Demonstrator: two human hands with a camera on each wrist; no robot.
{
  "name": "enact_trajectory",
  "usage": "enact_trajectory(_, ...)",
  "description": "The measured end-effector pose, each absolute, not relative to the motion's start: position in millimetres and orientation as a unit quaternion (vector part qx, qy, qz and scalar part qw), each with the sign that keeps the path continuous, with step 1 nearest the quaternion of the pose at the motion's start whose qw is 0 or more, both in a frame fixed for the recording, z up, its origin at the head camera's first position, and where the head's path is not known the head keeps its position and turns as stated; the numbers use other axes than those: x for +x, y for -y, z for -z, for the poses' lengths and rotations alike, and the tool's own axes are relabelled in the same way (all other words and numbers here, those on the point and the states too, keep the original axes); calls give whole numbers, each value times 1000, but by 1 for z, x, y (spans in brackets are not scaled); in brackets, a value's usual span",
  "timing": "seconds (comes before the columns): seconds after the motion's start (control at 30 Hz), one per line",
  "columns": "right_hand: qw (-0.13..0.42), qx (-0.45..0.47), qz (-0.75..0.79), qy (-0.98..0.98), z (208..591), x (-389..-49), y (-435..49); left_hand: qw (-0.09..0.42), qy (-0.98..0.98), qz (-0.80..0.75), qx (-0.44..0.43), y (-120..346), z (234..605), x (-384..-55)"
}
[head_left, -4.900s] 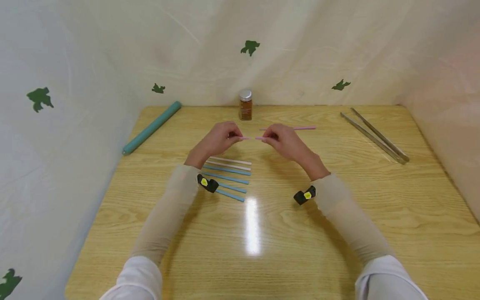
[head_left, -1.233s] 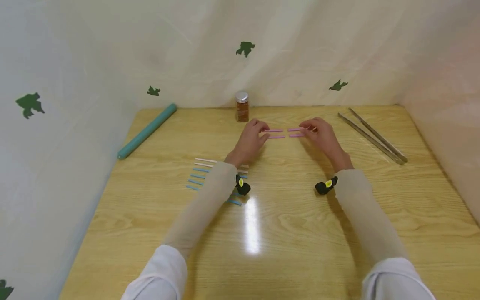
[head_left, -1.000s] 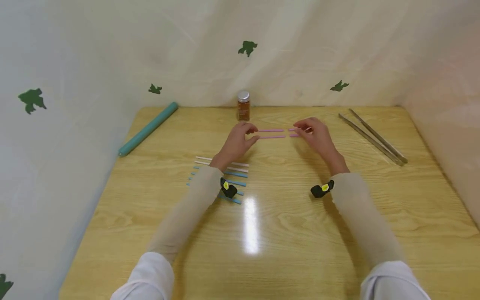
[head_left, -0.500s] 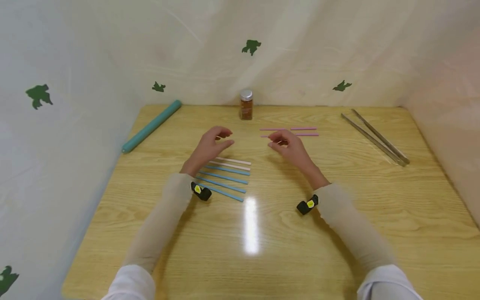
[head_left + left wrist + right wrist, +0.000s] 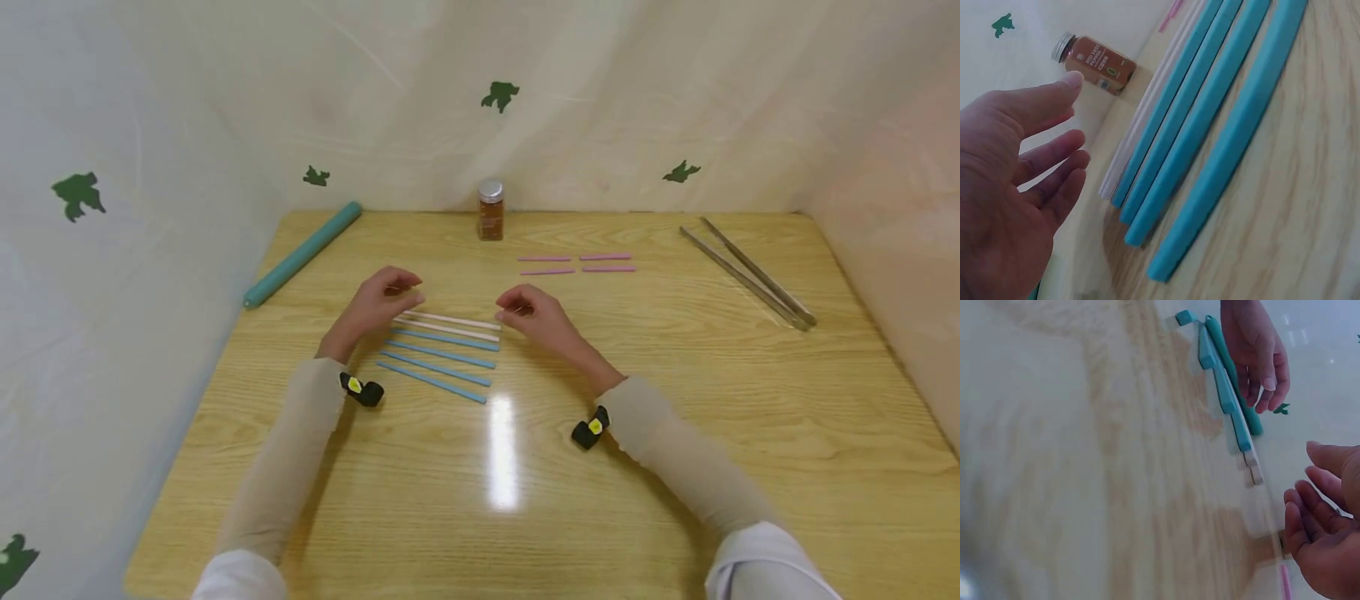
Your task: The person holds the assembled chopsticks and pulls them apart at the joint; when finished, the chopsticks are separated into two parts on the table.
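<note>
My left hand (image 5: 375, 302) is held just above the left ends of two thin white sticks (image 5: 450, 318), thumb and fingers apart with nothing between them, as the left wrist view also shows. My right hand (image 5: 542, 318) hovers by the right ends of the same white sticks, fingers loosely bent; the right wrist view shows a gap between its fingers and the sticks. Below the white pair lie several soft-looking blue sticks (image 5: 442, 359), side by side and slightly fanned. Several short pink stick pieces (image 5: 608, 268) lie farther back in two rows, each row split by a small gap.
A jar (image 5: 491, 218) with a silver lid and reddish-brown contents stands at the back edge. A green roller-like rod (image 5: 303, 254) lies back left. Long metal tongs (image 5: 750, 277) lie at the right. Pale sheeting (image 5: 405, 125) encloses the wooden table (image 5: 570, 517).
Earlier both hands pinched a pink stick that parted in two; its pieces were laid in front of the other pair and let go. Both hands then moved left and nearer, to the white sticks.
</note>
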State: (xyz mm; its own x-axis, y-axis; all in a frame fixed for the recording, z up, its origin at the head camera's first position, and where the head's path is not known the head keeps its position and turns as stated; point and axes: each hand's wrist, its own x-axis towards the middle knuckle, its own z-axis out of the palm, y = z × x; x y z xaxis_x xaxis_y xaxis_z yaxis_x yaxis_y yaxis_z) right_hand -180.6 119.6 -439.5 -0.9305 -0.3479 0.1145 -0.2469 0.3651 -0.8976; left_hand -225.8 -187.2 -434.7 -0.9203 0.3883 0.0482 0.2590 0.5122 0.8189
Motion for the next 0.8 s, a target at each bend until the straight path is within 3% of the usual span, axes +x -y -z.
enact_trajectory(0.33, 73, -168, 481, -857, 445, -182, -106, 96, -883, -413, 200, 190, 438, -224)
enact_trajectory(0.8, 58, -217, 401, -888, 447, -186, -102, 106, -889, -371, 246, 189, 440, -226)
